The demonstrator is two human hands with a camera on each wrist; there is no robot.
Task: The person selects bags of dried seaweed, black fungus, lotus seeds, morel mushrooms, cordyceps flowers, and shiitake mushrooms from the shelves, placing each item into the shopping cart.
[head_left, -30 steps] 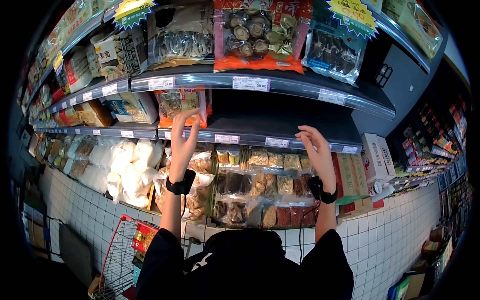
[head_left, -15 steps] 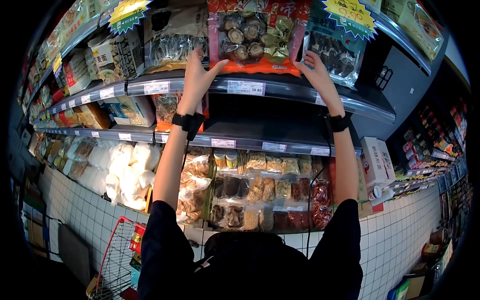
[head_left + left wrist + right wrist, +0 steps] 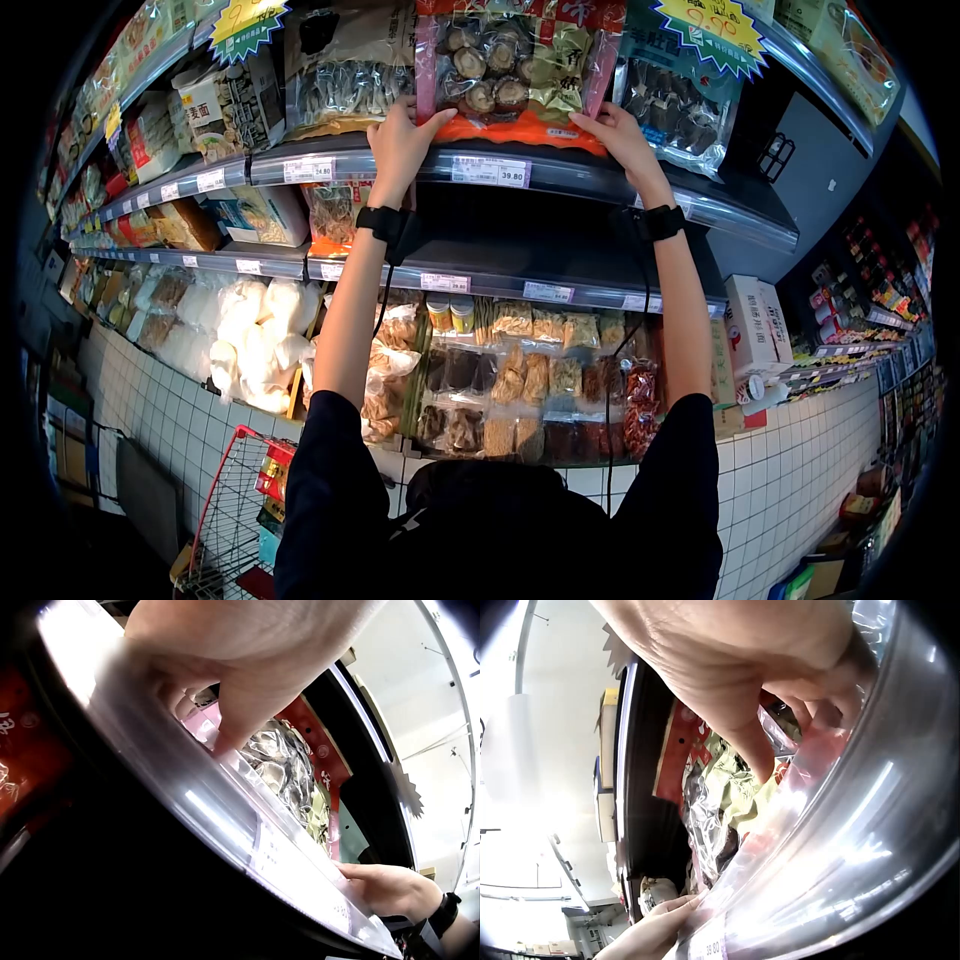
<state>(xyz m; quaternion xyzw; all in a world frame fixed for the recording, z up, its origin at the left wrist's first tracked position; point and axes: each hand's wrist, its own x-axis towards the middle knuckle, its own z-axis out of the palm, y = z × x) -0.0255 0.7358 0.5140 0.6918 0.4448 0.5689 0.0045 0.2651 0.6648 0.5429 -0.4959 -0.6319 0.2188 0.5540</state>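
A large red and pink bag of dried shiitake mushrooms (image 3: 490, 65) stands on the upper shelf, its clear window showing the caps. My left hand (image 3: 400, 150) grips the bag's lower left edge, thumb across the front and fingers round the side. At the lower right corner, my right hand (image 3: 630, 148) pinches it in the same way. In the left wrist view, the left thumb presses the bag's front (image 3: 289, 780) just behind the clear shelf lip. The right wrist view shows the right thumb on the bag's pale green part (image 3: 735, 787), with fingers curled at the side.
A grey-brown bag (image 3: 350, 75) stands left of the hands, a teal bag (image 3: 680, 100) right. A price rail (image 3: 560, 175) runs along the shelf front. Below are an orange bag (image 3: 335, 215) and rows of packed dried goods (image 3: 530, 375). A wire cart (image 3: 225, 510) stands lower left.
Both hands have risen from over the lower shelf to the upper one, spread at the mushroom bag's sides, then closed in and taken hold of its lower corners.
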